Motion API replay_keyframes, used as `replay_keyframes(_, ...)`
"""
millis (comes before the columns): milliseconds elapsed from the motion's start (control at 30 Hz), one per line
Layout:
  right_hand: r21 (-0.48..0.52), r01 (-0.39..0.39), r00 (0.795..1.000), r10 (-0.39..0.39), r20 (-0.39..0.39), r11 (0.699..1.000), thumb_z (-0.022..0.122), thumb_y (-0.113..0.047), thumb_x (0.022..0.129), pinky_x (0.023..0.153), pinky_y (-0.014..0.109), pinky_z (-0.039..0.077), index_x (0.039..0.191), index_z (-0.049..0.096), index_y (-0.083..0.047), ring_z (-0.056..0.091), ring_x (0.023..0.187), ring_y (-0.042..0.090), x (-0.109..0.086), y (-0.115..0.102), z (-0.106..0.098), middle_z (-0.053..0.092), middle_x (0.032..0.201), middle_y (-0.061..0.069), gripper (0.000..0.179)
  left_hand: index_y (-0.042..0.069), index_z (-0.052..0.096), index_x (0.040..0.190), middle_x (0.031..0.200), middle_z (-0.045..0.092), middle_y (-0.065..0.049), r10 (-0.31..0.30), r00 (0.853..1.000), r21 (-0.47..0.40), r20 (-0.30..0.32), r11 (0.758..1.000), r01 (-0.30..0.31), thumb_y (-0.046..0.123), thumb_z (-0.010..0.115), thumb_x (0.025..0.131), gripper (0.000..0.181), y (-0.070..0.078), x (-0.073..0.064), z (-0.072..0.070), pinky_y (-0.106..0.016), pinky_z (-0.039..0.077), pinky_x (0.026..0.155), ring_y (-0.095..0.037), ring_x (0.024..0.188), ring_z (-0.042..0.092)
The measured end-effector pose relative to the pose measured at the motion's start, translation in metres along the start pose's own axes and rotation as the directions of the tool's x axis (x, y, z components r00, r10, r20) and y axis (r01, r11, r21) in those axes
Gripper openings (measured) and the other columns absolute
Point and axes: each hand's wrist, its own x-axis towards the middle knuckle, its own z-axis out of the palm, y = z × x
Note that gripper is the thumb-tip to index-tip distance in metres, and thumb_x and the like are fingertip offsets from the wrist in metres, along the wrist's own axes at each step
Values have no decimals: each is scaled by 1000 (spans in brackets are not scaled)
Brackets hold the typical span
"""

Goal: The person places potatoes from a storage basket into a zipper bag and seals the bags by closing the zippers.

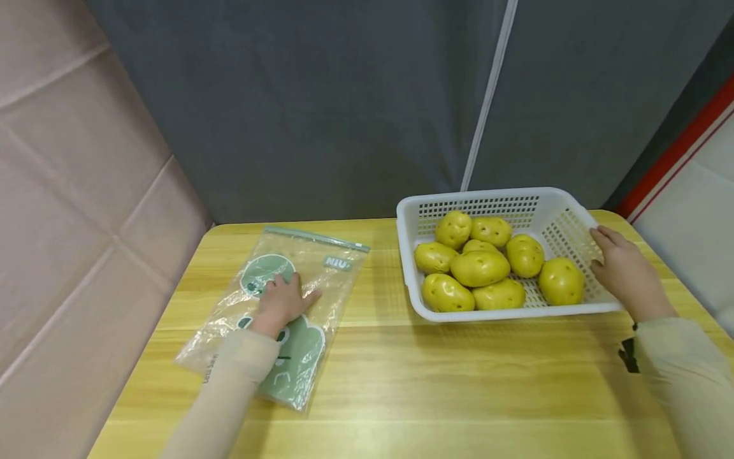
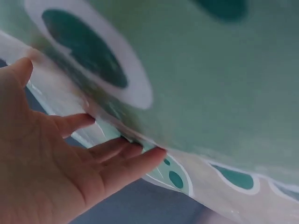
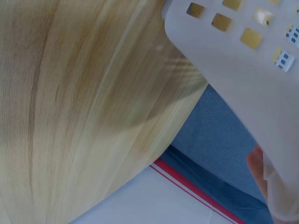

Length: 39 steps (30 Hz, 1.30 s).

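Observation:
A clear zip bag (image 1: 329, 296) with green cartoon prints and a green zip strip lies flat on the left of the table. My left hand (image 1: 283, 303) rests on it with fingers spread; in the left wrist view the fingertips (image 2: 156, 156) touch the film. On the right stands a white plastic basket (image 1: 410, 255) holding several yellow potatoes (image 1: 480, 268). My right hand (image 1: 627, 271) grips its right-hand rim, thumb on the inner side. The right wrist view shows the basket's pierced wall (image 3: 224, 60) and a finger (image 3: 257, 170) at the rim.
The wood-grain table (image 1: 367, 382) ends at a dark grey curtain (image 1: 321, 115) behind. A pinkish padded wall (image 1: 86, 191) runs along the left side, and a white panel with a red stripe (image 1: 682, 153) stands at the right.

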Motion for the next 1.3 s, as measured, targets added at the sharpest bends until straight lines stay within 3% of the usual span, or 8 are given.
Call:
replay_keyframes(200,0,-1,1000,1,-2,1000,55,6,82,96,72,32,137,31,19,36,114,61,0,1,-1,33,138,40,62,-4,29,144,126,40,-36,-40,999,15,6,999,40,60,43,93,83,5,1,5,-57,49,85,-50,114,44)
replay_keyframes(400,12,-1,1000,1,0,1000,55,6,82,96,72,31,137,31,19,35,114,61,0,-2,-2,33,138,41,61,-2,25,147,133,35,-37,-45,999,-17,22,999,46,61,43,93,85,3,1,4,-61,45,92,-52,121,38)
replay_keyframes(633,1,4,1000,-4,0,1000,54,6,82,95,72,32,137,31,19,36,114,61,1,-3,-3,33,138,40,61,0,22,150,143,25,-38,3,1000,-41,26,999,-2,58,44,93,84,0,2,2,-66,36,101,-55,130,29)
replay_keyframes(900,16,19,1000,-18,-16,1000,53,6,82,95,72,32,137,30,19,35,113,61,-2,0,-3,32,138,41,61,1,16,152,152,11,-37,56,996,-73,75,996,-50,54,44,96,82,0,0,-3,-71,21,109,-57,139,15)
replay_keyframes(1300,14,8,1000,-8,-7,1000,54,6,82,97,71,31,139,30,18,35,116,60,-1,-2,-3,32,139,40,63,1,18,151,153,9,-36,125,985,-67,116,991,-118,50,48,95,80,-5,4,-4,-72,21,109,-57,140,14)
